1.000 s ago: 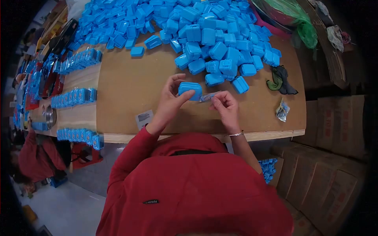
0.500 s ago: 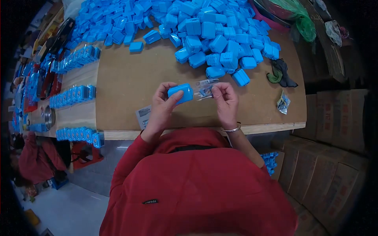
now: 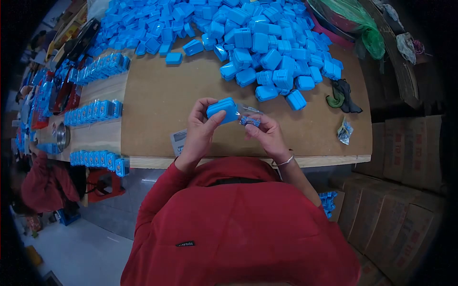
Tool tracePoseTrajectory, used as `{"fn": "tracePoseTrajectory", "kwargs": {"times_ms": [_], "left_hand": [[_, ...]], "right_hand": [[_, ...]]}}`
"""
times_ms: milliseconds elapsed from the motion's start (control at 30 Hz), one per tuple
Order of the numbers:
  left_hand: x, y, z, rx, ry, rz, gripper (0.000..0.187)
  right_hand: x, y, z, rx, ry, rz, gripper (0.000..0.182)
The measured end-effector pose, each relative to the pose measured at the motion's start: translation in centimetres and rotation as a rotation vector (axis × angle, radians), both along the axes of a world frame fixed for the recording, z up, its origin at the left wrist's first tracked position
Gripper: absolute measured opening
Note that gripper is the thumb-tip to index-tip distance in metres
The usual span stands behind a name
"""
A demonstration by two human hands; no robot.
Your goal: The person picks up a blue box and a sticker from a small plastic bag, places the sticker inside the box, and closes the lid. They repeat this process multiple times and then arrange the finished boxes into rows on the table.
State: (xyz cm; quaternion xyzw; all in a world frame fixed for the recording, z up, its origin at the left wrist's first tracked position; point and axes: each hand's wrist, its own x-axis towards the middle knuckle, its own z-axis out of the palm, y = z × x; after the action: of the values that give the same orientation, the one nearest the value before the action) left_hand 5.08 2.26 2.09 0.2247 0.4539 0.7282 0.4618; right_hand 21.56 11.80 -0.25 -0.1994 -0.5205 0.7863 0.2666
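Observation:
My left hand [image 3: 199, 132] is closed around a small blue plastic box [image 3: 222, 109], thumb on its near face and fingers behind. My right hand [image 3: 271, 138] pinches a clear plastic bag [image 3: 250, 110] with a colourful printed part [image 3: 251, 121] by the fingertips. The bag's left end meets the right side of the box. Both hands are over the brown board [image 3: 162, 90], near its front edge. Beneath the left wrist, a grey-and-white printed sheet [image 3: 178, 141] lies partly covered.
A big heap of blue boxes [image 3: 272, 59] covers the back of the table. Bagged blue boxes stand in rows [image 3: 98, 110] on the left. A dark cloth [image 3: 347, 97] and a crumpled packet [image 3: 344, 131] lie at the right; cartons [image 3: 405, 148] are stacked beyond. Another person [image 3: 45, 183] is at far left.
My right hand has moved down and turned inward, bringing the bag's printed part lower. The left hand has tilted the blue box. The whole view has shifted slightly.

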Motion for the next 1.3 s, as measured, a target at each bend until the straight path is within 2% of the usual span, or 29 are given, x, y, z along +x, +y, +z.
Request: {"fn": "tracePoseTrajectory", "kwargs": {"times_ms": [233, 533, 633, 733, 933, 1033, 1133, 1300], "left_hand": [[-0.2, -0.6, 0.0, 0.001, 0.135, -0.058, 0.036], [-0.7, -0.8, 0.9, 0.009, 0.124, -0.156, 0.035], [-1.3, -1.1, 0.3, -0.068, 0.197, -0.223, 0.034], [-1.2, -1.1, 0.6, -0.042, 0.190, -0.207, 0.035], [-1.0, -0.8, 0.4, -0.017, 0.168, -0.152, 0.037], [-1.1, -1.3, 0.9, -0.073, 0.173, -0.228, 0.039], [-1.2, -1.3, 0.4, -0.009, 0.191, -0.189, 0.040], [-1.3, -1.3, 1.1, -0.006, 0.184, -0.260, 0.040]], "right_hand": [[0.0, 0.5, -0.1, 0.002, 0.059, -0.010, 0.017], [0.0, 0.6, 0.7, 0.022, -0.020, 0.004, 0.016], [0.2, 0.7, 0.3, 0.019, -0.003, -0.005, 0.015], [0.3, 0.9, 0.3, -0.080, 0.057, 0.017, 0.014], [0.2, 0.8, 0.8, 0.067, 0.054, 0.058, 0.011], [0.1, 0.7, 1.3, 0.110, 0.013, 0.059, 0.012], [-0.3, 0.7, 1.8, 0.111, 0.072, 0.009, 0.014], [-0.2, 1.0, 1.8, 0.139, 0.073, 0.045, 0.016]]}}
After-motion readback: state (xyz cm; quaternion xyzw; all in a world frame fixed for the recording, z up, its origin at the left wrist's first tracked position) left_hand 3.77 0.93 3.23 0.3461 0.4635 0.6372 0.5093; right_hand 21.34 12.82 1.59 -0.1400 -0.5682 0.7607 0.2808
